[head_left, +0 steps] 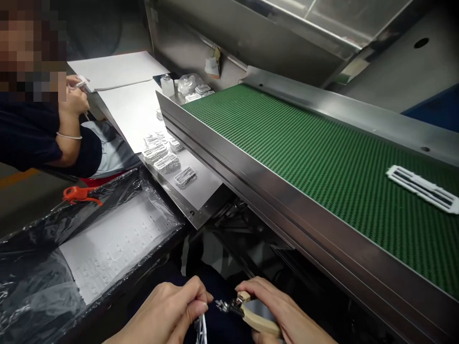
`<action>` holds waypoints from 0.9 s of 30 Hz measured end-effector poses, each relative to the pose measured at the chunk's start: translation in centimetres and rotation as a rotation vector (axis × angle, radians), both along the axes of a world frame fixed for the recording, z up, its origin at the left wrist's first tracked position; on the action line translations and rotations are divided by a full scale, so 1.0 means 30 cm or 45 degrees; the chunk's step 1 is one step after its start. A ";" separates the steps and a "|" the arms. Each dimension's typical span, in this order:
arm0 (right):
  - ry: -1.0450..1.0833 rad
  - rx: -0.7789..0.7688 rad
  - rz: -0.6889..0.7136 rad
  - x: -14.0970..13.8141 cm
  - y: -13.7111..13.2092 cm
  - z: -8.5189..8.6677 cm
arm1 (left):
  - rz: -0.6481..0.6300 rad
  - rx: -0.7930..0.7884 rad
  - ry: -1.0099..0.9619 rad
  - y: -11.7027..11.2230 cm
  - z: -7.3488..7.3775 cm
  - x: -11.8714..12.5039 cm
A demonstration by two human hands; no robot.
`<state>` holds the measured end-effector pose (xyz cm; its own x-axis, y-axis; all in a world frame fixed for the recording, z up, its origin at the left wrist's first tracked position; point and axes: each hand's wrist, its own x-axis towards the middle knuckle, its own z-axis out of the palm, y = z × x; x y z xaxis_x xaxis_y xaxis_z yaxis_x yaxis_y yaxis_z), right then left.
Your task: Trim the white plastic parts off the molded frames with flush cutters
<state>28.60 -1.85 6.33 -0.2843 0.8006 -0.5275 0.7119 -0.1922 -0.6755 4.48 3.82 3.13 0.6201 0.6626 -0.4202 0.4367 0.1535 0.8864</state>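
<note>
Low in the view, my left hand (182, 306) is closed, its thumb and fingers pinching a thin white plastic piece (202, 329). Most of that piece is hidden by the fingers and the bottom edge. My right hand (283, 310) grips a pair of nippers with beige handles (260, 321). Their metal jaws point left toward my left hand, a small gap away from it. A white slatted plastic frame (426, 188) lies on the green belt at the right.
The green conveyor belt (287, 148) has a raised metal side. Slatted parts (167, 163) lie on the white-topped table (125, 112). Left stands a bin lined with black plastic (36, 258), an orange air gun (77, 193) at its edge. A co-worker (71, 124) sits beyond, handling a white piece.
</note>
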 end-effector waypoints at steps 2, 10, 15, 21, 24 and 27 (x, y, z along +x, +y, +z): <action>-0.150 0.054 0.125 0.001 0.009 0.016 | 0.005 0.004 -0.017 -0.003 -0.003 0.002; -0.391 0.225 0.394 -0.007 0.052 0.032 | -0.212 0.004 0.117 0.023 0.015 0.011; -0.367 0.335 0.417 -0.007 0.062 0.019 | -0.283 -0.025 0.168 0.032 0.021 0.010; -0.376 0.077 0.437 -0.022 0.091 0.045 | -0.413 -0.084 0.225 0.053 0.022 0.015; -0.381 -0.015 0.445 -0.031 0.118 0.071 | -0.456 -0.131 0.231 0.067 0.030 0.021; -0.390 -0.008 0.465 -0.033 0.132 0.092 | -0.467 -0.134 0.226 0.078 0.037 0.023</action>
<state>27.60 2.11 9.09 -0.3768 0.6739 -0.6356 0.8999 0.1039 -0.4235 5.18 6.17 4.23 0.7189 0.3594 -0.5950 0.6235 0.0452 0.7805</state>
